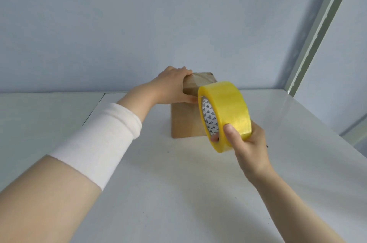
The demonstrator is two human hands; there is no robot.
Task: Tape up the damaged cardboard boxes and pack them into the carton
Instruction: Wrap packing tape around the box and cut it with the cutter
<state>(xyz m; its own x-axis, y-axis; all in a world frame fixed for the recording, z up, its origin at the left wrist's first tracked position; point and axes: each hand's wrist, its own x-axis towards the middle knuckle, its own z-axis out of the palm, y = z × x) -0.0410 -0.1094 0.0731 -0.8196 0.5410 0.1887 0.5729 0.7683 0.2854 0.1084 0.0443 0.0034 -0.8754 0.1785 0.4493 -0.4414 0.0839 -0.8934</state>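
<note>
The cardboard box (186,121) stands on the worktop (178,193). The left hand (170,86) clamps its top, fingers behind and thumb in front. The right hand (248,147) pinches the tape roll (228,104), thumb outside and one fingertip inside the core, just before the box.
</note>
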